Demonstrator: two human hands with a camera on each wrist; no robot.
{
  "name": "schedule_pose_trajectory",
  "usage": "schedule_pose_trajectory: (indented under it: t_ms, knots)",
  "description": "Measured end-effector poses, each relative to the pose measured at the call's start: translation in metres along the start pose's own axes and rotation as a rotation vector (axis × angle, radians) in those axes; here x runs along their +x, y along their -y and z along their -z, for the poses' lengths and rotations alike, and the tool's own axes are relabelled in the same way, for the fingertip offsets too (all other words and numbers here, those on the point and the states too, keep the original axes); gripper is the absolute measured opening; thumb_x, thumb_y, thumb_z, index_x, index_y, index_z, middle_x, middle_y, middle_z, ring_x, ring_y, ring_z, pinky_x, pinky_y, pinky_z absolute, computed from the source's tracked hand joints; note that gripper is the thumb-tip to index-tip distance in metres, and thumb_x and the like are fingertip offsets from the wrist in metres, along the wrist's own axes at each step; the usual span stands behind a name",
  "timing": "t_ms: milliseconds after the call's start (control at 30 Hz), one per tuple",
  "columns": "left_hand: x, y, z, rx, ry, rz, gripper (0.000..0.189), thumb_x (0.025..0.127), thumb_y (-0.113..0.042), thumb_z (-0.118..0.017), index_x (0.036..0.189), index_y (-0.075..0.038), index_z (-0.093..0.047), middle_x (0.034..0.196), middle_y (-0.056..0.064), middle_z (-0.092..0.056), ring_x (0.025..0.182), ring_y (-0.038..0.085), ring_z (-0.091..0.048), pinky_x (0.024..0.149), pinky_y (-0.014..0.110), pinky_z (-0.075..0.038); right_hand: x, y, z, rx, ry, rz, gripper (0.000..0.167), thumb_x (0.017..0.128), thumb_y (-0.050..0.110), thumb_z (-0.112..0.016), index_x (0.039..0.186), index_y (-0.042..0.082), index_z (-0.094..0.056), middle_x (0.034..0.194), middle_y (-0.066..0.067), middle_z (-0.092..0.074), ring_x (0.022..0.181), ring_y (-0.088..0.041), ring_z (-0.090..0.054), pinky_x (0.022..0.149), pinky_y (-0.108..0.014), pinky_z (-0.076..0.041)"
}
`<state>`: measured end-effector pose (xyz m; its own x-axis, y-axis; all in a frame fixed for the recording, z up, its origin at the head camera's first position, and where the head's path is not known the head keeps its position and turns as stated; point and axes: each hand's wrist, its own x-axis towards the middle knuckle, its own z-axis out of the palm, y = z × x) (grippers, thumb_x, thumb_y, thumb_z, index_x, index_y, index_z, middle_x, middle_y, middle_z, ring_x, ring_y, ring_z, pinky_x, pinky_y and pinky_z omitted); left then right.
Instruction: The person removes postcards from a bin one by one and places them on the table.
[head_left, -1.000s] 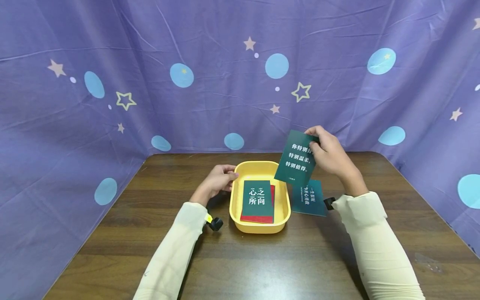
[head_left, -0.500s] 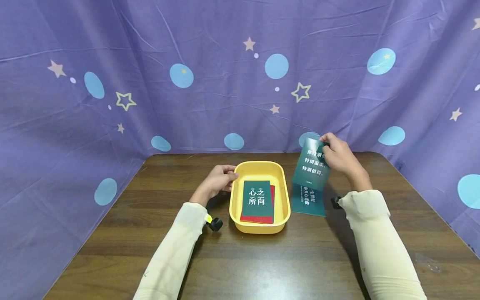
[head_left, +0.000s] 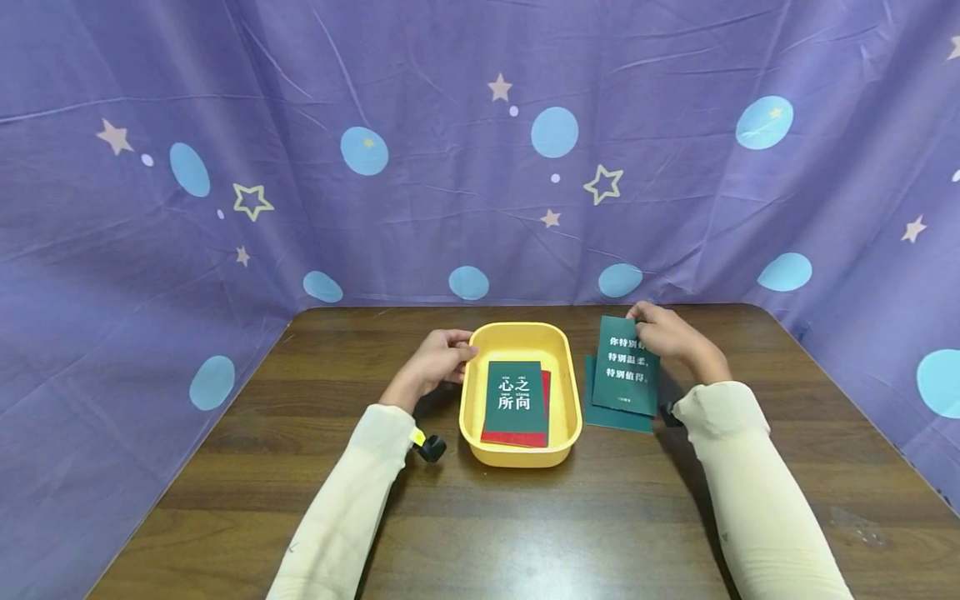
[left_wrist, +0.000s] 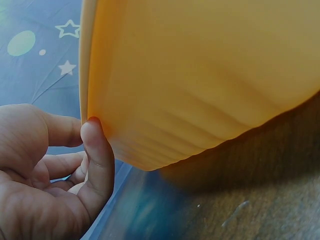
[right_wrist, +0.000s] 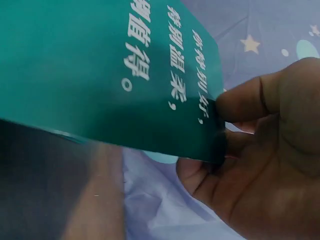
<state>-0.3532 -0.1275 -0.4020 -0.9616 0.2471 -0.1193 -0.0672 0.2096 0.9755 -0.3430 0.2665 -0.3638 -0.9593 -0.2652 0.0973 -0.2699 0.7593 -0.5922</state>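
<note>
My left hand [head_left: 437, 362] pinches the left rim of a yellow plastic tray [head_left: 517, 458]; in the left wrist view the thumb [left_wrist: 100, 150] presses against the tray wall [left_wrist: 190, 75]. Inside the tray lies a dark green card [head_left: 513, 421] with white Chinese characters, over a red card [head_left: 510, 437]. To the tray's right, my right hand [head_left: 671, 337] pinches the upper right corner of a green card [head_left: 618, 390] with three lines of white characters. That card [right_wrist: 90, 75] sits over another green card [head_left: 603, 417] on the table, mostly covering it.
The brown wooden table [head_left: 510, 533] extends around the tray. Behind it hangs a purple curtain [head_left: 420, 233] with stars and blue dots. A black wrist camera [head_left: 431, 449] is strapped by the left sleeve.
My right hand has carried the green card rightward from beside the tray and lowered it over the card on the table. The left hand and tray have stayed in place.
</note>
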Motion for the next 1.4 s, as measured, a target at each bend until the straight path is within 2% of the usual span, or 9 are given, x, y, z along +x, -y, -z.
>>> schedule_pose_trajectory:
  t_ms: [100, 200, 333, 433, 533, 633, 767, 967, 1400]
  knots:
    - [-0.001, -0.001, 0.0, 0.004, -0.002, 0.004, 0.041, 0.101, -0.005, -0.06, 0.14, 0.003, -0.055, 0.098, 0.013, -0.06, 0.062, 0.011, -0.057, 0.052, 0.022, -0.057, 0.001, -0.005, -0.006, 0.042, 0.082, -0.034, 0.026, 0.095, 0.004, -0.039, 0.116, 0.0, -0.054, 0.107, -0.018, -0.058, 0.098, -0.031, -0.054, 0.077, -0.037, -0.046]
    - [-0.001, -0.002, 0.0, 0.006, 0.0, 0.005, 0.041, 0.101, -0.005, -0.06, 0.141, 0.003, -0.054, 0.099, 0.013, -0.06, 0.062, 0.011, -0.057, 0.053, 0.023, -0.057, 0.0, -0.008, -0.01, 0.109, 0.192, -0.064, 0.026, 0.098, 0.006, -0.044, 0.122, -0.001, -0.05, 0.118, -0.021, -0.053, 0.103, -0.032, -0.051, 0.082, -0.039, -0.047]
    - [-0.001, -0.002, 0.001, 0.019, 0.005, 0.005, 0.041, 0.102, -0.007, -0.06, 0.141, 0.002, -0.054, 0.101, 0.014, -0.06, 0.063, 0.011, -0.057, 0.053, 0.022, -0.056, 0.001, -0.01, -0.014, 0.113, 0.284, -0.034, 0.038, 0.096, 0.005, -0.061, 0.13, -0.004, -0.047, 0.139, -0.031, -0.047, 0.126, -0.044, -0.045, 0.102, -0.056, -0.045]
    - [-0.001, -0.002, 0.001, 0.028, 0.007, 0.008, 0.041, 0.102, -0.008, -0.06, 0.141, 0.001, -0.055, 0.102, 0.014, -0.06, 0.063, 0.012, -0.058, 0.053, 0.022, -0.056, 0.003, -0.01, -0.017, 0.041, 0.283, 0.017, 0.049, 0.091, 0.005, -0.073, 0.132, -0.007, -0.049, 0.14, -0.033, -0.05, 0.133, -0.048, -0.043, 0.109, -0.064, -0.039]
    - [-0.001, -0.003, 0.002, 0.026, 0.008, 0.014, 0.041, 0.102, -0.009, -0.061, 0.141, 0.001, -0.055, 0.102, 0.014, -0.059, 0.063, 0.012, -0.057, 0.053, 0.022, -0.056, 0.006, -0.01, -0.019, -0.014, 0.269, 0.035, 0.054, 0.088, 0.005, -0.078, 0.133, -0.007, -0.053, 0.129, -0.028, -0.058, 0.123, -0.045, -0.051, 0.105, -0.062, -0.043]
    - [-0.002, -0.003, 0.001, 0.024, 0.007, 0.019, 0.041, 0.102, -0.009, -0.061, 0.142, 0.0, -0.054, 0.101, 0.013, -0.059, 0.063, 0.012, -0.057, 0.054, 0.022, -0.056, 0.007, -0.011, -0.021, -0.032, 0.265, 0.026, 0.054, 0.086, 0.002, -0.079, 0.133, -0.007, -0.055, 0.12, -0.024, -0.061, 0.112, -0.038, -0.055, 0.1, -0.057, -0.047]
    - [-0.002, -0.003, 0.002, 0.022, 0.009, 0.018, 0.041, 0.102, -0.009, -0.06, 0.142, 0.001, -0.054, 0.103, 0.014, -0.06, 0.063, 0.011, -0.057, 0.054, 0.022, -0.056, 0.007, -0.01, -0.023, -0.045, 0.266, 0.005, 0.053, 0.087, 0.001, -0.078, 0.134, -0.007, -0.055, 0.119, -0.023, -0.062, 0.107, -0.034, -0.056, 0.098, -0.053, -0.049]
    - [-0.002, -0.001, 0.002, 0.022, 0.013, 0.006, 0.04, 0.102, -0.009, -0.06, 0.141, 0.002, -0.055, 0.106, 0.018, -0.062, 0.064, 0.011, -0.058, 0.054, 0.022, -0.056, 0.008, -0.009, -0.027, -0.073, 0.263, 0.008, 0.054, 0.085, 0.002, -0.08, 0.134, -0.007, -0.057, 0.122, -0.025, -0.061, 0.11, -0.037, -0.056, 0.099, -0.056, -0.049]
    - [-0.002, -0.001, 0.001, 0.005, 0.004, 0.007, 0.042, 0.101, -0.007, -0.061, 0.141, 0.003, -0.054, 0.105, 0.018, -0.059, 0.063, 0.011, -0.058, 0.053, 0.022, -0.056, 0.012, -0.007, -0.035, -0.141, 0.29, -0.026, 0.053, 0.084, 0.003, -0.081, 0.132, -0.006, -0.06, 0.123, -0.024, -0.062, 0.115, -0.038, -0.056, 0.104, -0.057, -0.047]
